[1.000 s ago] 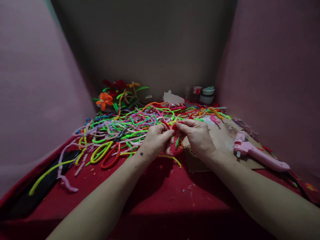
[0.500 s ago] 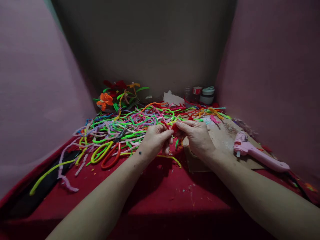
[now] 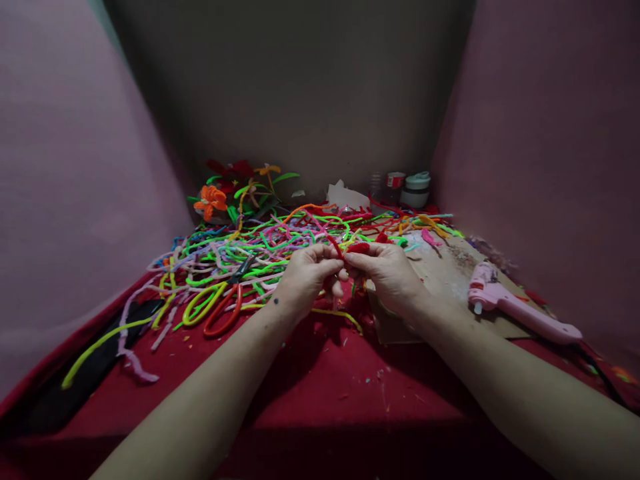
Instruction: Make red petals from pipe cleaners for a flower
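My left hand (image 3: 311, 277) and my right hand (image 3: 385, 272) meet above the middle of the table. A red fuzzy pipe cleaner (image 3: 335, 247) is pinched between them, one strand sticking up past the left fingertips. A flattened red loop of it shows above the right thumb; the part between the fingers is hidden. Both hands are closed on this piece. Behind and to the left spreads a tangled heap of pipe cleaners (image 3: 270, 247) in green, pink, lilac and yellow. Scissors (image 3: 223, 313) with a yellow and a red handle lie left of my left hand.
A pink glue gun (image 3: 520, 307) rests on a cardboard sheet (image 3: 440, 280) at the right. Pipe-cleaner flowers (image 3: 210, 201) stand at the back left. A lidded cup (image 3: 416, 190) is by the back wall, and a dark flat object (image 3: 90, 367) lies at the left edge.
The red piece has turned between my fingers: its loop now shows flat above the right thumb and the strand stands more upright. Both hands have shifted only slightly.
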`<state>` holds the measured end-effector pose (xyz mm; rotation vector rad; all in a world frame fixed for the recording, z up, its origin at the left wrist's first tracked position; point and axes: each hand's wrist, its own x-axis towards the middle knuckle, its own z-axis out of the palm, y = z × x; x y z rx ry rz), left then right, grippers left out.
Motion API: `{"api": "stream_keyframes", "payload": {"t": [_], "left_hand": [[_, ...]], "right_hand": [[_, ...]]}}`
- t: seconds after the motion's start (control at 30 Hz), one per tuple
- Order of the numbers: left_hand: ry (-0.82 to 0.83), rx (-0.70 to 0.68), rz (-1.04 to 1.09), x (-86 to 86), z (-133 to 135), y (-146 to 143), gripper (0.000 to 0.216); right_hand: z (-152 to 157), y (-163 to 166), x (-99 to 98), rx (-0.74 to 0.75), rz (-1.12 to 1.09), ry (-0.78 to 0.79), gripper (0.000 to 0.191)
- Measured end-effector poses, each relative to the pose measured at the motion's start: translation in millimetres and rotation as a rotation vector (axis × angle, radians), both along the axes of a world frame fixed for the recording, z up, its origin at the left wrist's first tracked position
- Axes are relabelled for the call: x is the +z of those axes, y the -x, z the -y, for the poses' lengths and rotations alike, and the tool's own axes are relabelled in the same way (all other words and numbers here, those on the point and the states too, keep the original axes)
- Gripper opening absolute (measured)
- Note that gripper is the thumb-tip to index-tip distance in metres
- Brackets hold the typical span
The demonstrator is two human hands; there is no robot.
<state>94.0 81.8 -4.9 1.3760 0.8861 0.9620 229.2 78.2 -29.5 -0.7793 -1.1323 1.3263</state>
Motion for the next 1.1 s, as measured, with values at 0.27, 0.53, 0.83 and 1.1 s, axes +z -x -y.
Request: {"api": "stream_keyframes", "payload": {"t": [0.27, 0.53, 0.83, 1.1], "left_hand": [[-0.374, 0.089, -0.267, -9.3, -1, 0, 0.010], [-0.508, 0.052, -0.314, -6.2, -3, 7, 0.013], [-0.140, -0.120, -0.350, 1.6, -5, 10, 0.017], [-1.279, 0.216, -1.142, -15.2, 3, 5, 0.024]], "right_hand": [[-2, -1, 1.6, 0.016, 0.014, 0.052, 0.016], [-5, -3, 3.3, 0.002, -0.019, 0.081, 0.013], [5, -1, 6.9, -0.258, 0.505, -0.350, 0.012], [-1, -2, 3.4, -0.051, 0.081, 0.081, 0.019]]}}
